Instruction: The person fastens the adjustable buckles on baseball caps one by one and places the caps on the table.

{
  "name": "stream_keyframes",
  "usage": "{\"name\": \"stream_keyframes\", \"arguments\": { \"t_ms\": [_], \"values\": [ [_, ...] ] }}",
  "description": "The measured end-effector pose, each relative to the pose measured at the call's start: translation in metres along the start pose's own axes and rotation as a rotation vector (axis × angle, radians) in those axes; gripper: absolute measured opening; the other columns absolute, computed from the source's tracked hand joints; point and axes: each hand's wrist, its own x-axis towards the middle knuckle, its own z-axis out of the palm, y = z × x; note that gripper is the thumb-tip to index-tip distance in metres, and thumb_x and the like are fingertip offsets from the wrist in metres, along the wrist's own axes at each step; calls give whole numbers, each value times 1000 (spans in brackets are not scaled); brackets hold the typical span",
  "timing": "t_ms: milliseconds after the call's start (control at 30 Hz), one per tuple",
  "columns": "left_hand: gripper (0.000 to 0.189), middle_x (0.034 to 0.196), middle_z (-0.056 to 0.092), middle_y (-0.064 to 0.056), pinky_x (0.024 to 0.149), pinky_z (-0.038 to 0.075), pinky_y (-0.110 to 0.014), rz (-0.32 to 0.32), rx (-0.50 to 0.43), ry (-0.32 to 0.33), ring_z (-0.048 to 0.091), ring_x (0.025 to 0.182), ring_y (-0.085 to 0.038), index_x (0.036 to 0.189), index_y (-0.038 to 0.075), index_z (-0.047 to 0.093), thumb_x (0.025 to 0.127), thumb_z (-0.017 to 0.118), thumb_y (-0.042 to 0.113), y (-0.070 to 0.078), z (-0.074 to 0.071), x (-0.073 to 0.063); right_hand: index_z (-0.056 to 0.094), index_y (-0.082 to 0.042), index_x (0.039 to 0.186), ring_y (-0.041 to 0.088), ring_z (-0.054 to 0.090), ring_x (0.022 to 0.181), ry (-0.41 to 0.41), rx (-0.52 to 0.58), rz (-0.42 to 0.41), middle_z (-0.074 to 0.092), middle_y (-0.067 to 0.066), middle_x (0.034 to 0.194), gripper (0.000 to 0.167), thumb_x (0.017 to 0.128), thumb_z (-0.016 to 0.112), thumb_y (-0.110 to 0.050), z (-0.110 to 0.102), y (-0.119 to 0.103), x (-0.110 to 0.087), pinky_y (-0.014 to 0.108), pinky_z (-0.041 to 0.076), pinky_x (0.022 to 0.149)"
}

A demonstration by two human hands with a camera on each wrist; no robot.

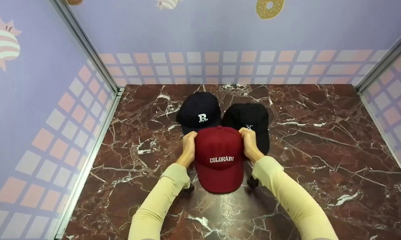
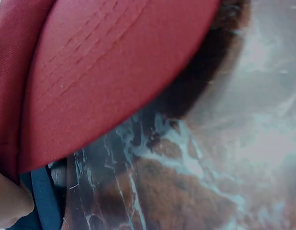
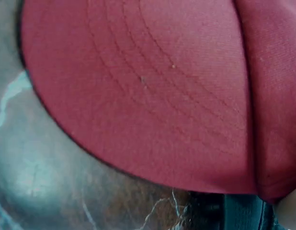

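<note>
A dark red baseball cap [image 1: 219, 146] lettered COLORADO faces me, its brim [image 1: 220, 180] toward the near side. My left hand [image 1: 188, 146] grips its left side and my right hand [image 1: 249, 141] grips the right side. The curved, stitched brim [image 2: 109, 72] fills much of the left wrist view, with part of the left hand [image 2: 11, 201] at the lower corner. In the right wrist view the brim [image 3: 153, 110] shows again, beside a bit of the right hand [image 3: 289, 211]. Behind are a navy cap [image 1: 200, 108] with a white R and a black cap [image 1: 249, 115], both partly hidden.
The caps are on a dark red marbled surface [image 1: 320, 160] with white veins. Lilac panels with printed sweets and checks stand at the back [image 1: 214, 36], at the left [image 1: 27, 110] and at the right [image 1: 395, 100], joined by grey metal strips.
</note>
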Motion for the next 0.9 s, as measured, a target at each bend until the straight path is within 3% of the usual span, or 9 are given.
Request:
{"name": "stream_keyframes", "arguments": {
  "t_ms": [267,667,767,900],
  "values": [
    [28,55,41,6,61,36,-21,-86,-64,37,40,59,-8,50,18,41,77,46,13,-3,3,9,40,-11,47,6,32,49,26,-5,-6,36,-6,49,28,62,30,11,3,3,7,18,24,47],
    [31,52,42,6,56,34,-22,-61,-92,81,40,54,-8,50,16,45,81,50,10,-12,9,20,48,-10,52,8,39,55,0,8,54,43,-4,55,28,62,33,12,1,5,13,19,30,52],
    [30,54,43,6,58,34,-22,-53,-62,108,41,56,-9,52,16,47,82,53,12,-11,11,22,48,-9,53,8,39,54,-12,34,64,43,-3,55,28,63,33,13,1,5,13,19,31,52],
    [27,56,43,6,59,35,-22,-22,45,147,41,57,-10,56,15,48,81,57,16,-8,11,25,48,-9,53,8,39,52,-30,63,72,43,-3,54,29,64,32,13,-1,7,13,19,32,51]
  ]
}}
